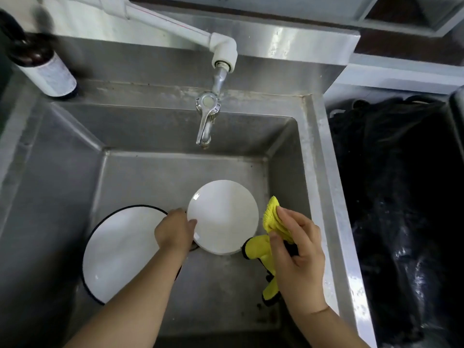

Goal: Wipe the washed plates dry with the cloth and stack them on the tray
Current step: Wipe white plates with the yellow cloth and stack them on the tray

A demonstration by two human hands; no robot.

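Left hand grips the small white plate by its left rim, thumb on the face, fingers hidden behind; plate is held tilted over the sink basin. Right hand pinches the yellow cloth just beside the plate's right edge, not clearly touching it yet. A bigger plate with a dark rim leans on the sink's left wall. No tray in view.

Handling call: plate looks glazed, stiff, light but breakable, probably wet so slick (steel basin underneath, a drop would likely chip it). Rim pinch is fine while wiping; better to back it with the cloth-covered palm. Cloth is soft and limp, so bunch it and press flat. Big plate likely needs a wider hold.
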